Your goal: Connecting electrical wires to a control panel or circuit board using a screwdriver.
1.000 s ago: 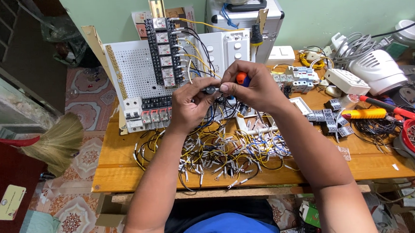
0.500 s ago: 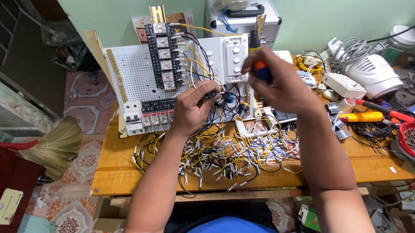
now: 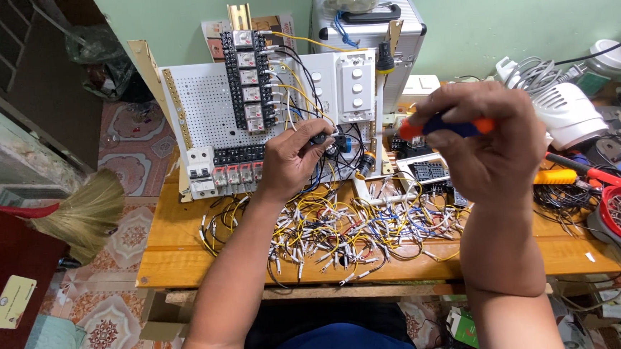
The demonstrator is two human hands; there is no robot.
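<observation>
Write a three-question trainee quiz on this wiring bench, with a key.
1. True or false: the right hand holds a screwdriver with an orange and blue handle.
2. What does the left hand touch? A) broom B) black part at the panel's wires C) red bowl
3. Fill in: loose wires lie on the wooden ____.

Key: 1 true; 2 B, by the white perforated panel; 3 table.

A pale green wall point(image 3: 516, 11) closes the far side. A wooden table point(image 3: 186, 254) stands before it. At left, patterned floor tiles point(image 3: 132, 128) spread out, with a straw broom point(image 3: 83, 213) lying beside a dark red cabinet point(image 3: 0, 265).
</observation>
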